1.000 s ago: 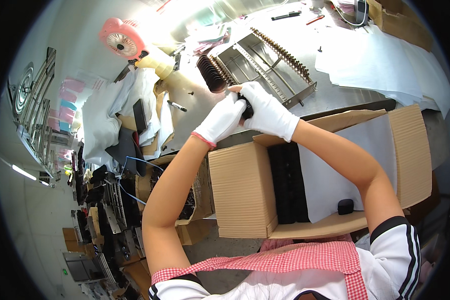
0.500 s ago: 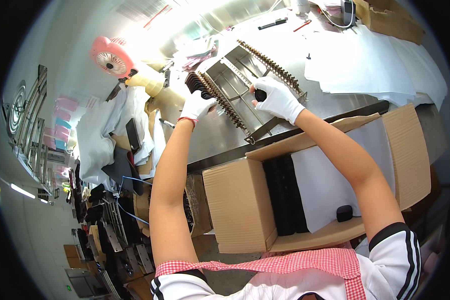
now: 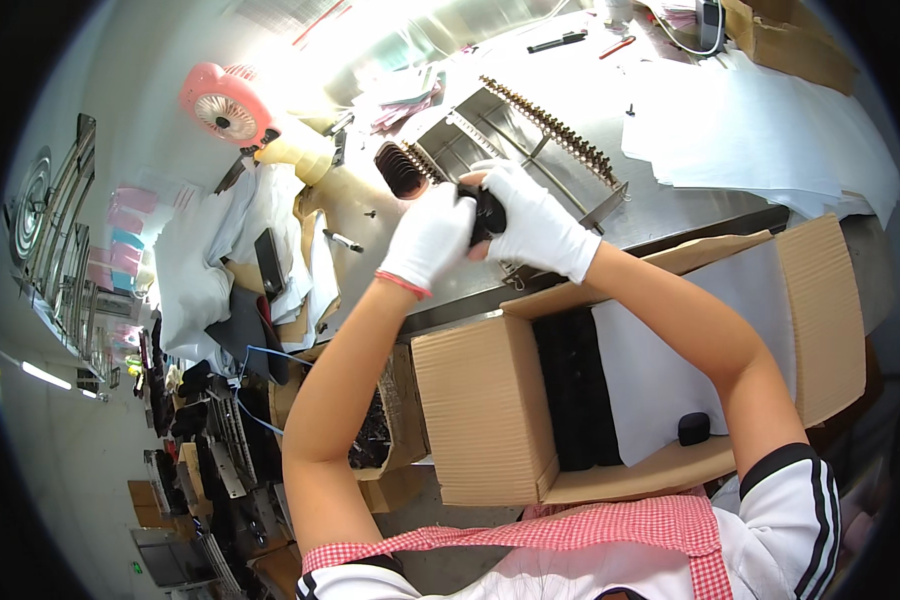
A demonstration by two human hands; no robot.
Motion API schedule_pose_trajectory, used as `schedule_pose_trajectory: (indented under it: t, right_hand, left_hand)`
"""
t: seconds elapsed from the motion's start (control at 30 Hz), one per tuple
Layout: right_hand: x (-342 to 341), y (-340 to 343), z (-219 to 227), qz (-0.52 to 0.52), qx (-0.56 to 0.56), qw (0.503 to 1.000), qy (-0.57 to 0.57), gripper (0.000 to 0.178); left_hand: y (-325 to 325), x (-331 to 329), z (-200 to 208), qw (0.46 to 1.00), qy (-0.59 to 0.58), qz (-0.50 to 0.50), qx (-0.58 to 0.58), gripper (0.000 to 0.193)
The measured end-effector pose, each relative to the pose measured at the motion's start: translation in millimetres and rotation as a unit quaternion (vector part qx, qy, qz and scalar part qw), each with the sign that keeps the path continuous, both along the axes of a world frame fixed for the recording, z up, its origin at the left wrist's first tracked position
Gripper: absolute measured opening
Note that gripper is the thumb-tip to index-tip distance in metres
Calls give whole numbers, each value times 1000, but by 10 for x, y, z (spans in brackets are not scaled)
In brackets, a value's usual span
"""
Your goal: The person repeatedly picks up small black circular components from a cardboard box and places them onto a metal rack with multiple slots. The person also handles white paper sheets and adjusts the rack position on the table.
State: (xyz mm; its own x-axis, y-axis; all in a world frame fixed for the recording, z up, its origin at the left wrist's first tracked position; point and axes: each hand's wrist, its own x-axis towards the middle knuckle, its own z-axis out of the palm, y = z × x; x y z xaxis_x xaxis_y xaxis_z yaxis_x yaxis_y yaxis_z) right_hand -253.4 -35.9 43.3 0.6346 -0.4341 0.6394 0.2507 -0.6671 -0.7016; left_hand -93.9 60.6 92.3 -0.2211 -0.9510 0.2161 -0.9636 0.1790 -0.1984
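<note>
In white gloves, my left hand (image 3: pixel 432 238) and my right hand (image 3: pixel 542 218) meet over the near end of a metal rack. Small black rounded pieces (image 3: pixel 487 212) are gripped between them; their exact kind is not clear, and the gloved fingers partly cover them. The open-framed rack (image 3: pixel 462 140) has spring-like coils along its long sides. Several thin dark plates (image 3: pixel 400 168) stand in a row at its left side, just beyond my left hand.
In front of the bench, an open cardboard box (image 3: pixel 485 410) holds rows of black pieces, a pale sheet (image 3: pixel 660 370) and one loose black piece (image 3: pixel 693 429). White sheets (image 3: pixel 760 135) lie at right. A pink fan (image 3: pixel 225 105), a marker (image 3: pixel 344 240) and papers are at left.
My left hand has come away from the row of dark plates, moving right and nearer to me. My right hand has moved left, and both now meet at the black pieces.
</note>
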Motion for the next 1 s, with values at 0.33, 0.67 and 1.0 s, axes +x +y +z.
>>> schedule_pose_trajectory:
  t: [0.33,0.67,1.0]
  right_hand:
    - [-3,-388,-99,-123,-48,988,85,41]
    - [26,-563,-392,-76,1,988,131,37]
    - [-30,-413,-220,-148,-19,986,73,44]
  left_hand:
    - [-86,915,-100,921,289,261,10,54]
    - [-607,1434,-465,898,252,350,84,55]
    - [-569,707,-182,904,15,413,113,34]
